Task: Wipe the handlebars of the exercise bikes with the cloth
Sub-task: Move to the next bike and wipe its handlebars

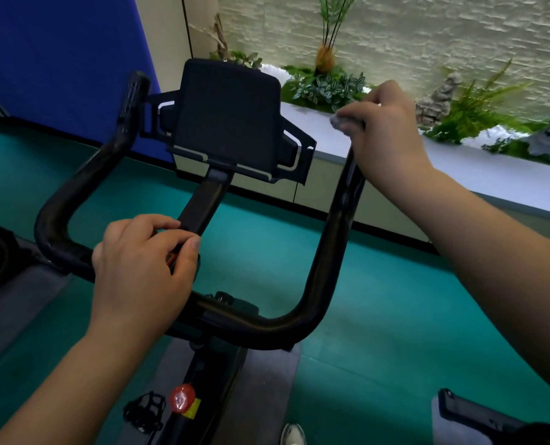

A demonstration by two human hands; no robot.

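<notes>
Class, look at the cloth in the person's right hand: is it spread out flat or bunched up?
Bunched up. The cloth shows only as a small wad poking from the right hand gripping the handlebar tip.

Grey mat (267, 396) on green floor (379, 316)

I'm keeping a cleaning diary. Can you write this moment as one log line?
step: wiping right bar | right hand: holds cloth at tip of handlebar | left hand: grips crossbar near stem | left bar: untouched now

Green floor (379, 316), planter greenery (325, 88)
</notes>
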